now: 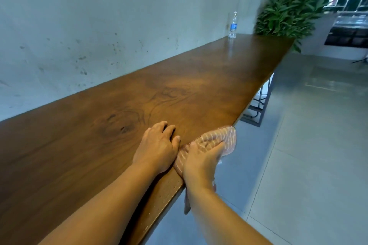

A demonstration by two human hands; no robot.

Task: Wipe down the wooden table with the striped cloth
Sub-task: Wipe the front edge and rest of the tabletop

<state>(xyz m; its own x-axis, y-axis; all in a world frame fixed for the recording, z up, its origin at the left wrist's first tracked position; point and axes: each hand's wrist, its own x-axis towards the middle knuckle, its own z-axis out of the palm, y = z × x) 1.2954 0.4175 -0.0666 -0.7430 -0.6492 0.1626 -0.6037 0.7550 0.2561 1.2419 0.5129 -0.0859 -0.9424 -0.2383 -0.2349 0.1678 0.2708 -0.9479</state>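
Observation:
A long dark wooden table [179, 89] runs along a grey wall away from me. The striped cloth [223, 137], pinkish with pale stripes, lies over the table's near right edge, partly hanging off it. My right hand [201, 163] grips the cloth at that edge, fingers curled over it. My left hand [157, 145] rests on the tabletop just left of the cloth, fingers bent, holding nothing. A strip of cloth dangles below my right wrist.
A clear water bottle [233, 26] stands at the table's far end by the wall. A leafy green plant [288, 14] sits beyond the far corner. A metal table leg frame [258, 109] and grey tiled floor [308, 145] lie to the right.

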